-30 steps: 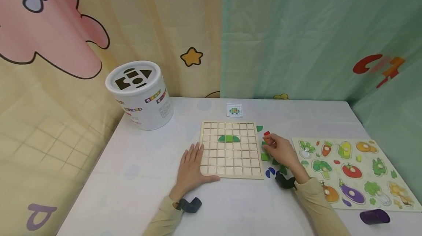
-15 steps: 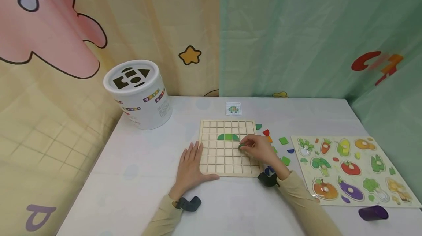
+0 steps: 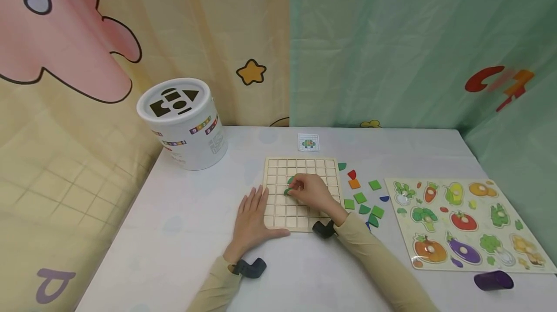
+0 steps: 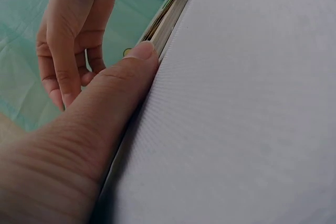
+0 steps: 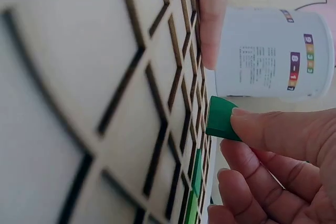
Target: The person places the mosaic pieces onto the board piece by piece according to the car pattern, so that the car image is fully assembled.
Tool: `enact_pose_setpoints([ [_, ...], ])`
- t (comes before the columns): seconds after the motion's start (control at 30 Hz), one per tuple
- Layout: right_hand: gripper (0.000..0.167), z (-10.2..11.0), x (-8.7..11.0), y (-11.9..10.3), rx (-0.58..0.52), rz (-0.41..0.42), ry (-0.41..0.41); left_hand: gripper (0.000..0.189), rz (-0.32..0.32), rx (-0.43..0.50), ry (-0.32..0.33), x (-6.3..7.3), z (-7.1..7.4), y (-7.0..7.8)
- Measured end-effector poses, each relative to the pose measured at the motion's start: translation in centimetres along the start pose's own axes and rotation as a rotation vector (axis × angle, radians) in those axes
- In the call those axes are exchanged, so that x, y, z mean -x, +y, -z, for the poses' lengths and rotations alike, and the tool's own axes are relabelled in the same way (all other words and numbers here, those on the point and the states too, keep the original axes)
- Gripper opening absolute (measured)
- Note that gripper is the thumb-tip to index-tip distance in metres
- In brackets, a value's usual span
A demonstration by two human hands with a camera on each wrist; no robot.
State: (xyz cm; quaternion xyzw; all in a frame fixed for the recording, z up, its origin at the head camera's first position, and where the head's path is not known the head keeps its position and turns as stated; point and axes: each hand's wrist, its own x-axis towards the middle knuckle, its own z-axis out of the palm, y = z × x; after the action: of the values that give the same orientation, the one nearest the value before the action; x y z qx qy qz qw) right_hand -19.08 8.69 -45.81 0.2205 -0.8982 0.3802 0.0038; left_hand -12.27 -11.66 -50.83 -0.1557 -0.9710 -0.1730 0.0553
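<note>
A wooden grid board (image 3: 278,211) lies on the table in the head view. My left hand (image 3: 251,222) rests with straight fingers along its left side, thumb (image 4: 123,80) at the front edge. Over the board, my right hand (image 3: 312,191) pinches a dark green quarter-circle tile (image 5: 220,118) between thumb and fingers. In the right wrist view this tile stands tilted close above the grid. Green tiles (image 5: 196,174) sit in cells just below it there; in the head view my right hand hides most of that row.
Right of the board lie loose tiles: red, an orange square (image 3: 354,184), green squares (image 3: 359,198) and blue. Farther right are a vegetable puzzle (image 3: 439,230) and a purple cup (image 3: 493,280). A white bucket (image 3: 187,145) stands back left; a pattern card (image 3: 308,147) lies behind the board.
My right hand has picked up a dark green tile from the loose pieces and carried it left over the board to the green row. My left hand has stayed in place.
</note>
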Motion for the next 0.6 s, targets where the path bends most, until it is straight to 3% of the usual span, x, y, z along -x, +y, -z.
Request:
enact_pose_setpoints([
  [0.27, 0.008, -1.0, -1.8, -0.4, 0.054, -0.013, -0.055, 0.125, 0.003, 0.004, -0.007, 0.0, 0.1, 0.2],
  [0.6, 0.006, -1.4, -2.5, -0.6, 0.09, -0.044, -0.087, 0.125, 0.002, 0.008, -0.01, 0.0, 0.2, 0.2],
])
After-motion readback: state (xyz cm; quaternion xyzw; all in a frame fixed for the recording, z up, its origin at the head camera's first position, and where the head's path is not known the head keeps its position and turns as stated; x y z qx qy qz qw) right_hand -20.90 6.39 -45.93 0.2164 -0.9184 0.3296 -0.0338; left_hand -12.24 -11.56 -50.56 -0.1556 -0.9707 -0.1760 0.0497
